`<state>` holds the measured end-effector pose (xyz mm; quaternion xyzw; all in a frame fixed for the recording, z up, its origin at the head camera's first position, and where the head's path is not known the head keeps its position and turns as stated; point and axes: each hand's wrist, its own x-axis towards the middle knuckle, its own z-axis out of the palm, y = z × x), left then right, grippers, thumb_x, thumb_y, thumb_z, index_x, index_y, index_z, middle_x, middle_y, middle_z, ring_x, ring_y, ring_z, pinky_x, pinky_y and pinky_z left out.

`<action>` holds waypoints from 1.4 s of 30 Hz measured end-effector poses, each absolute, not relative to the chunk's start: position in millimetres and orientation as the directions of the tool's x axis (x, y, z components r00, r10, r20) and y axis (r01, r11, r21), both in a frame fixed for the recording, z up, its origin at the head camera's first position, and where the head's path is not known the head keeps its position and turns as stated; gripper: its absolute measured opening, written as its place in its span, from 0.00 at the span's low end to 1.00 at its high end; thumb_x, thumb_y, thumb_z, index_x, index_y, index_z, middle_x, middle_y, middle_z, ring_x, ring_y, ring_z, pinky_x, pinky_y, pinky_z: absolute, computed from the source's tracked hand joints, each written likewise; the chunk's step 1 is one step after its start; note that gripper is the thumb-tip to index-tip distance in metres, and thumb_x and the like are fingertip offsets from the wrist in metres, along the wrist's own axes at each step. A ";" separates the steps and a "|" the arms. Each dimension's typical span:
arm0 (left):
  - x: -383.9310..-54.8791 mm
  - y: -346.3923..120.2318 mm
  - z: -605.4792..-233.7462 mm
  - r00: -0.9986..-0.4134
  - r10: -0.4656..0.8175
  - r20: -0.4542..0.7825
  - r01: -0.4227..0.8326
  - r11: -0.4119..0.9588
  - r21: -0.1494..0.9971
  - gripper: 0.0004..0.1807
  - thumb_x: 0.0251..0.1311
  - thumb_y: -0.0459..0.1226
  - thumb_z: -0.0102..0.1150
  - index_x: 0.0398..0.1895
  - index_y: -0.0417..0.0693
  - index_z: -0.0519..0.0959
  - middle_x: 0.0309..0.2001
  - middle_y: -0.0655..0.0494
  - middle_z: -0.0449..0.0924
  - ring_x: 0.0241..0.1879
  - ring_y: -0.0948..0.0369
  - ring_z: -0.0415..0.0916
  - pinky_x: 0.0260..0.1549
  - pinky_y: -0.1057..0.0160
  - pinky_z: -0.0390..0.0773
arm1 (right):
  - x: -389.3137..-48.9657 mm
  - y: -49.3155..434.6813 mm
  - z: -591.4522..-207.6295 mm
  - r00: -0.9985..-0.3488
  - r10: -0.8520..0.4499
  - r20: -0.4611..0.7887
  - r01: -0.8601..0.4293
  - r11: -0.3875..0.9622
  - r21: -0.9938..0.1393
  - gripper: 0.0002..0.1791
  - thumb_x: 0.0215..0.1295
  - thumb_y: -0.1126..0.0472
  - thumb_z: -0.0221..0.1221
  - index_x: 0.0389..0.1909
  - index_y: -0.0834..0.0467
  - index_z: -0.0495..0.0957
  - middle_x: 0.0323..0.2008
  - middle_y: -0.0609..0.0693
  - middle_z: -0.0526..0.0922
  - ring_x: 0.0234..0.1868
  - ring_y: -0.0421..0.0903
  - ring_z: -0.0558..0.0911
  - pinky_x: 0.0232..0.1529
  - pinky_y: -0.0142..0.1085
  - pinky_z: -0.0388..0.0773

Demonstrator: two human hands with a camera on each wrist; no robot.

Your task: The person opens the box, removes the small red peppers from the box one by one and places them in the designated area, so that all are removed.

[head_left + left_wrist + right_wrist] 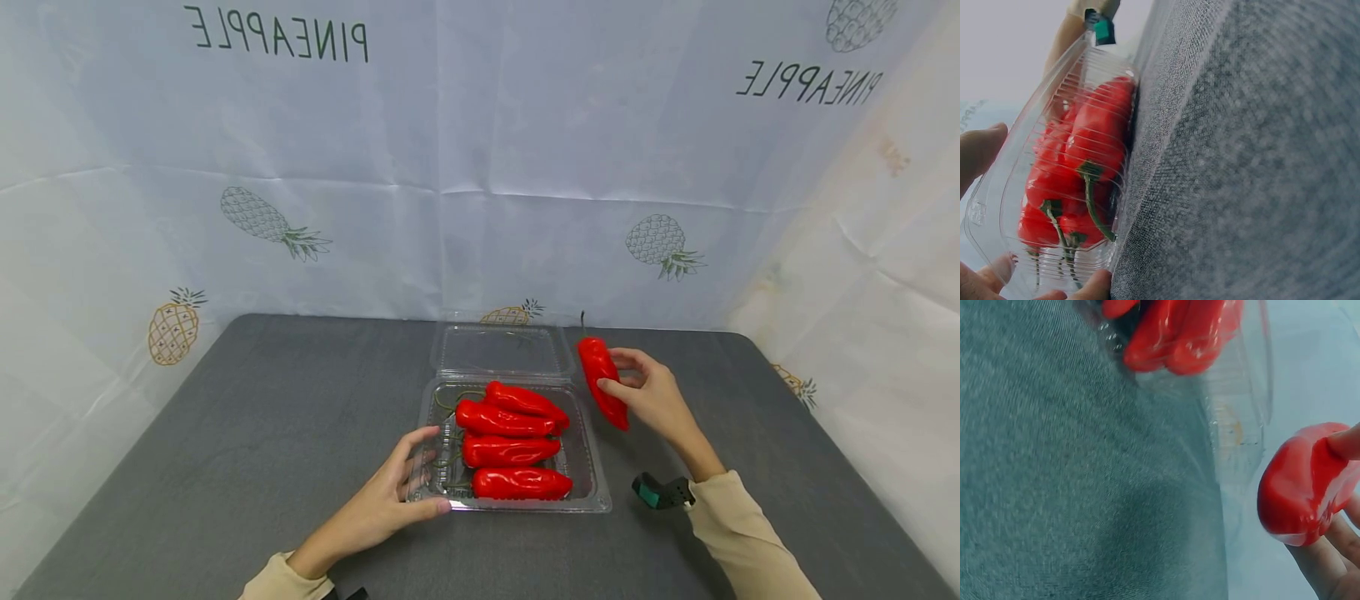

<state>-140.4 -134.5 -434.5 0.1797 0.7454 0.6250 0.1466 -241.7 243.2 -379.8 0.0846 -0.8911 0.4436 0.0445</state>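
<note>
Red peppers, mirrored "PINEAPPLE" lettering behind

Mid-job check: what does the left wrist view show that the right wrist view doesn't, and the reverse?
Only left wrist: the left hand at the clear container, green stems, and a black-and-green wrist device.
Only right wrist, plainly: the right hand gripping one red pepper outside the container.
Both: the container, the peppers inside, and the grey cloth.
</note>
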 end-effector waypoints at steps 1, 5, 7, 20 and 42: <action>-140.3 -134.6 -434.6 -0.892 0.452 0.008 0.087 0.154 0.984 0.47 0.59 0.37 0.68 0.75 0.46 0.48 0.78 0.42 0.45 0.76 0.38 0.51 0.69 0.47 0.65 | -243.3 244.0 -381.0 -0.982 -0.108 0.154 -0.188 0.596 -0.780 0.30 0.67 0.59 0.62 0.66 0.65 0.67 0.58 0.68 0.77 0.47 0.62 0.85 0.41 0.46 0.88; -140.3 -134.8 -435.1 -0.894 0.448 0.018 0.097 0.153 0.983 0.48 0.59 0.37 0.69 0.75 0.46 0.48 0.78 0.42 0.45 0.75 0.38 0.52 0.69 0.47 0.64 | -249.6 246.5 -385.0 -0.984 -0.094 0.151 -0.177 0.608 -0.774 0.30 0.68 0.57 0.62 0.67 0.64 0.67 0.58 0.68 0.77 0.48 0.63 0.85 0.41 0.46 0.88; -140.5 -134.9 -435.5 -0.895 0.445 0.022 0.100 0.153 0.983 0.48 0.59 0.37 0.69 0.75 0.46 0.49 0.78 0.42 0.46 0.75 0.38 0.52 0.69 0.47 0.64 | -253.0 247.4 -386.5 -0.985 -0.086 0.150 -0.171 0.614 -0.771 0.30 0.68 0.56 0.61 0.67 0.64 0.67 0.58 0.67 0.77 0.48 0.63 0.85 0.41 0.46 0.88; -140.2 -134.4 -435.2 -0.895 0.445 0.008 0.086 0.154 0.984 0.47 0.59 0.38 0.69 0.75 0.46 0.49 0.78 0.42 0.45 0.75 0.39 0.52 0.69 0.47 0.65 | -278.7 251.1 -395.5 -0.991 -0.033 0.131 -0.119 0.671 -0.732 0.33 0.69 0.53 0.61 0.67 0.67 0.65 0.58 0.70 0.77 0.51 0.65 0.83 0.44 0.50 0.87; -139.5 -134.7 -435.2 -0.893 0.450 0.011 0.092 0.158 0.983 0.47 0.59 0.37 0.68 0.75 0.47 0.49 0.78 0.43 0.45 0.76 0.39 0.51 0.69 0.46 0.64 | -305.5 255.2 -409.5 -0.995 -0.010 0.096 -0.072 0.735 -0.674 0.31 0.69 0.55 0.60 0.65 0.70 0.66 0.57 0.72 0.77 0.55 0.66 0.78 0.47 0.51 0.86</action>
